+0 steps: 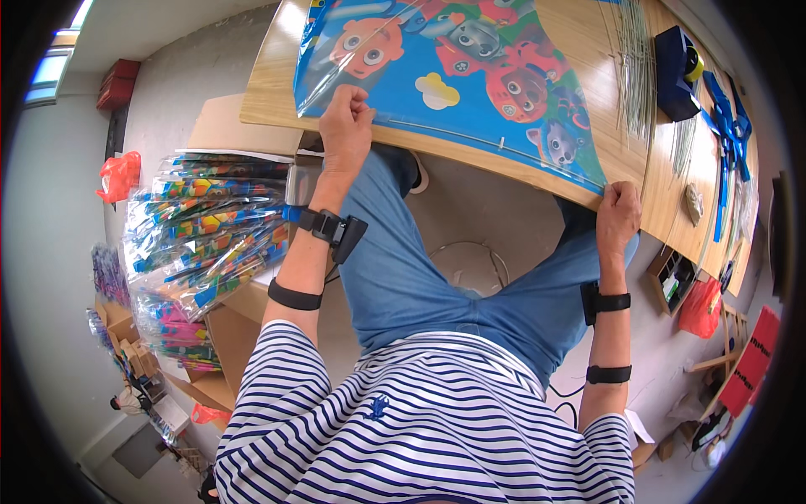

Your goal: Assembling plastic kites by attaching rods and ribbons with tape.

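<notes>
wooden table [273,80], blue cartoon-printed plastic sheet [449,97], thin pale wires [631,71], dark tape dispenser [674,74], blue straps [729,126]

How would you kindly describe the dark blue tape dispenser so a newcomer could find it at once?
On the pale wooden table, look right of the shiny blue cartoon-printed sheet, past the bundle of thin greenish sticks. The blocky dark blue tape dispenser has a yellow roll, unlike the flat, bright blue straps beside it.

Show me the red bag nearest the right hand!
The red bag at the picture's right, same side as the right hand; other red bags are at left.
</notes>
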`<state>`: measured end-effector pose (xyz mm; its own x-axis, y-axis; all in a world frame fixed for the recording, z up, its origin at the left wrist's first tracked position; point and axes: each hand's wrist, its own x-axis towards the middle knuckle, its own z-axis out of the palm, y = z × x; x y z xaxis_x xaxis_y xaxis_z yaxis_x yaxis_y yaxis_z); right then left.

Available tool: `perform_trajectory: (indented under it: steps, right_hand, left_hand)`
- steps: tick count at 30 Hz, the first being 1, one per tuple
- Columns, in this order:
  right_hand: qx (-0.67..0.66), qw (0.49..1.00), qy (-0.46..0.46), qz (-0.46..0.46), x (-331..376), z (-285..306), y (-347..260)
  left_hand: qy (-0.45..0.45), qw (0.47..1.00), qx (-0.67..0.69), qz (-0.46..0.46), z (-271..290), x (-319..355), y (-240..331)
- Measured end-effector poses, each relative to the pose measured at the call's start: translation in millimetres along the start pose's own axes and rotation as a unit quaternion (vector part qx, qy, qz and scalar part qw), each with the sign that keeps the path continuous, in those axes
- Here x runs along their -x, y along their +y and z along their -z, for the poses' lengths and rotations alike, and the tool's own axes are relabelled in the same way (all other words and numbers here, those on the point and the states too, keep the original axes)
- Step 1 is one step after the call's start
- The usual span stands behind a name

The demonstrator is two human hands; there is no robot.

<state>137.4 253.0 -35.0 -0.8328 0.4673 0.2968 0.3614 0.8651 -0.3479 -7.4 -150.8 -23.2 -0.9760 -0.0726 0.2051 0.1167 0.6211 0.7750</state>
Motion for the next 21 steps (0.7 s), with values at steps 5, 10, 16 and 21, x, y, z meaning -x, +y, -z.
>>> perform_trajectory:
  steps: [5,10,16,21]
  right_hand:
    - [0.0,1.0,-0.003,-0.004,0,0,-1]
    - [-0.003,1.0,0.005,0.004,0,-1,1]
    - [-0.005,1.0,0.003,-0.003,0,-2,-1]
    - [-0.003,1.0,0.016,-0.016,0,2,-4]
  left_hand:
    - [0.0,1.0,-0.007,-0.016,0,1,-4]
    - [-0.011,0.999,-0.025,-0.03,0,0,-3]
    - [-0.021,0.996,-0.054,-0.065,0,0,-10]
    - [0.018,0.988,-0.099,-0.119,-3,1,-11]
